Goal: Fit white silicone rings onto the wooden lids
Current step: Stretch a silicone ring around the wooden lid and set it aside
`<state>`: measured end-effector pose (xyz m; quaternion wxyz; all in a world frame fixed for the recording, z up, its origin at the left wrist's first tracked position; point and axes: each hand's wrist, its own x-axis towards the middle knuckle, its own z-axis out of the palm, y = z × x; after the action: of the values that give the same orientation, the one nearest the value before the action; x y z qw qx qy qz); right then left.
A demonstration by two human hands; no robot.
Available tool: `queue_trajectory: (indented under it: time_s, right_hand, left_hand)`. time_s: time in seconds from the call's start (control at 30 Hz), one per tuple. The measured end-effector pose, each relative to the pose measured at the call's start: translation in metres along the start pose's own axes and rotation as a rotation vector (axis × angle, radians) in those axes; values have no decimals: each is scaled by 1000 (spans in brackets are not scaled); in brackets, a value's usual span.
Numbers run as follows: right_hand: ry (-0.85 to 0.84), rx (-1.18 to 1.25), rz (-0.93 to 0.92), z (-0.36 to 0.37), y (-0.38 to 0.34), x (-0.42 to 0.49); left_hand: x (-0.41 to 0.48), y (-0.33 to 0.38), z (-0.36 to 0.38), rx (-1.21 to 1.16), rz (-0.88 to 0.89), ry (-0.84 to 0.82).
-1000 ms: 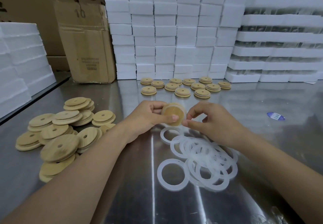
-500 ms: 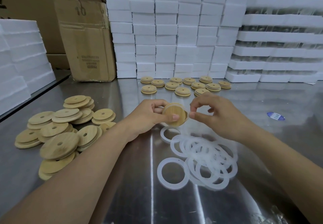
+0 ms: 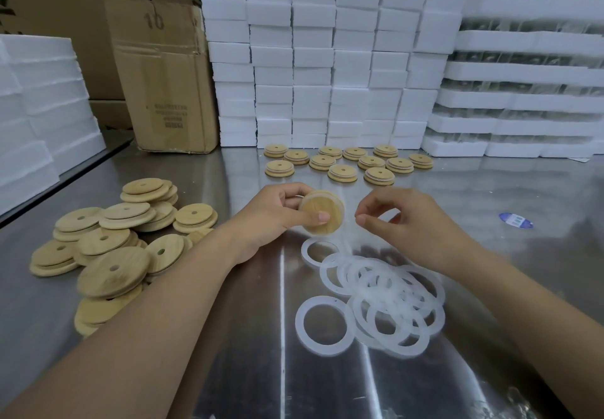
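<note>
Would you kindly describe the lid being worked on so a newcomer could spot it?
On the steel table, between the lid pile and the rings, the left hand holds one lid. It alone is lifted and tilted on edge.

You hold one round wooden lid point(image 3: 322, 212) tilted on edge, a white ring point(image 3: 327, 193) around its rim. Bare lids point(image 3: 111, 248) are heaped at left, loose rings point(image 3: 376, 301) lie below, finished lids point(image 3: 346, 162) sit behind.

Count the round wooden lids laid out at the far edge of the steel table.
12 round wooden lids, clustered in roughly two loose rows just before the white foam blocks; any stacked underneath would be hidden.
</note>
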<state>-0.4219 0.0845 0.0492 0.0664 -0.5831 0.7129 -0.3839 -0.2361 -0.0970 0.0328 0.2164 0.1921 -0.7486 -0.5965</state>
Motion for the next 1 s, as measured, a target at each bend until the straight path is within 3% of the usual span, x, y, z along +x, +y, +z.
queue_trajectory:
  time_s: [0.47,0.73,1.0]
  right_hand:
    - [-44,65,-110,6,-6,-2]
    - [-16,32,-42,15,1,-2]
    - [-9,42,-72,22,0,-3]
  left_hand:
    - [-2,5,1,-14,-33,34]
    - [-3,6,0,-8,-8,41]
    - [1,5,-1,6,-45,-49]
